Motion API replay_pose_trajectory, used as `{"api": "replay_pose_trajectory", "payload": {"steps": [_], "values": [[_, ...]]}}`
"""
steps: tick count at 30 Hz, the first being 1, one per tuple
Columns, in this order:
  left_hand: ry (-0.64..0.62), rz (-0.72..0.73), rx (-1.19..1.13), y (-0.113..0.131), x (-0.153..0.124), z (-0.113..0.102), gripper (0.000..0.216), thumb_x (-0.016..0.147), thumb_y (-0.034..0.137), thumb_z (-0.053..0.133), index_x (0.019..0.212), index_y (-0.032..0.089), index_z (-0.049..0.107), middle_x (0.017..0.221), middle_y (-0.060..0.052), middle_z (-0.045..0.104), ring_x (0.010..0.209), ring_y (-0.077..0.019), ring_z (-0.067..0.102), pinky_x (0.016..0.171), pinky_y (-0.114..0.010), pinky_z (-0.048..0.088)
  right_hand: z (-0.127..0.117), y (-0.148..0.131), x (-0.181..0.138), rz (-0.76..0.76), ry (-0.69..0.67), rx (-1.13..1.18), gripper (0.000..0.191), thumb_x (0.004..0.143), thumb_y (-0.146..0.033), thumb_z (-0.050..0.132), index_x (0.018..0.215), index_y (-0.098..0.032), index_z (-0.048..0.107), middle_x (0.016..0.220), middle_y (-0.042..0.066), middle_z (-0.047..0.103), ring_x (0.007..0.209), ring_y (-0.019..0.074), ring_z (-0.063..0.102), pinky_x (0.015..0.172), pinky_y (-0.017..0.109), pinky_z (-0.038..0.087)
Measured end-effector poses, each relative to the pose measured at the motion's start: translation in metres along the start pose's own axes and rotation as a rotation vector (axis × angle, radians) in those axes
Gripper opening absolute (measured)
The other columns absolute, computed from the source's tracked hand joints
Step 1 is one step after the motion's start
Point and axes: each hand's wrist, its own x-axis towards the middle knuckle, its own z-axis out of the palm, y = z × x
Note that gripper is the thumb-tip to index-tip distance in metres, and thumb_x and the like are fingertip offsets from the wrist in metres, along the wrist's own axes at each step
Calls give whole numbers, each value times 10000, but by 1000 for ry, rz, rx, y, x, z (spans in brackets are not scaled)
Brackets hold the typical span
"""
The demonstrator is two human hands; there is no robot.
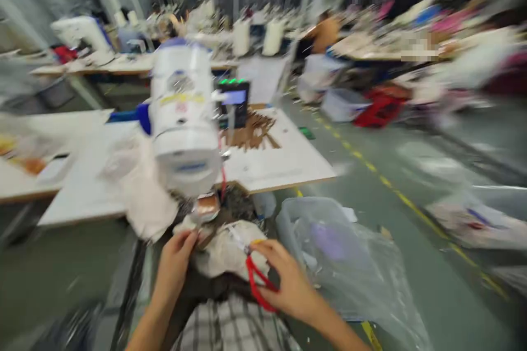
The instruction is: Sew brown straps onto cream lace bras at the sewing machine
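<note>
In the head view, my right hand (pixel 284 279) is closed on red-handled scissors (pixel 258 279), whose blades point up and left over a cream cloth piece (pixel 234 247). My left hand (pixel 177 260) pinches the left side of the cloth, fingertips pressed together. The cloth lies over my lap, just below the head of a white sewing machine (pixel 185 115). Motion blur hides whether the blades touch the cloth. A second pale cloth (pixel 150 203) hangs off the table edge to the left of the machine.
A white table (pixel 284 159) carries brown strips (pixel 257 131) and a control box with a screen (pixel 234 100). At my right stands a clear plastic bin (pixel 304 208) with a plastic bag over it. A yellow line (pixel 385 181) crosses the floor. Other workstations stand farther back.
</note>
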Motion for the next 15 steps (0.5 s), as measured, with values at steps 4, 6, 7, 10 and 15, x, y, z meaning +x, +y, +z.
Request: {"api": "replay_pose_trajectory", "payload": {"steps": [4, 6, 7, 10, 15], "values": [[3, -141, -232, 3, -8, 8, 373, 774, 508, 742, 847, 143, 714, 804, -41, 743, 757, -158, 671, 778, -286, 561, 13, -1, 6, -131, 17, -123, 727, 754, -257, 701, 1444, -327, 483, 1357, 104, 520, 1240, 276, 570, 1014, 430, 519], [-3, -169, -344, 5, -12, 10, 350, 770, 475, 768, 860, 140, 723, 798, -38, 739, 736, -136, 658, 739, -255, 557, 17, -4, 10, -188, 21, -188, 718, 768, -279, 697, 1447, -325, 466, 1330, 103, 529, 1213, 276, 585, 962, 421, 550], [-10, -166, -376, 6, -15, 10, 333, 775, 459, 775, 859, 140, 730, 794, -36, 737, 725, -126, 650, 716, -237, 551, 18, -7, 11, -216, 25, -214, 712, 771, -284, 693, 1444, -320, 463, 1315, 102, 533, 1204, 274, 588, 949, 418, 557], [-30, -124, -374, 8, -24, 9, 274, 800, 416, 773, 852, 148, 750, 775, -20, 728, 694, -102, 634, 678, -203, 539, 18, -15, 15, -284, 52, -264, 693, 770, -292, 685, 1427, -293, 466, 1280, 102, 541, 1180, 268, 593, 937, 415, 565], [-56, -104, -365, 9, -26, 8, 220, 809, 375, 774, 870, 164, 765, 762, -5, 726, 680, -95, 628, 670, -197, 547, 17, -22, 27, -306, 58, -303, 670, 783, -303, 680, 1417, -261, 470, 1257, 111, 551, 1135, 261, 607, 903, 409, 576]]}}
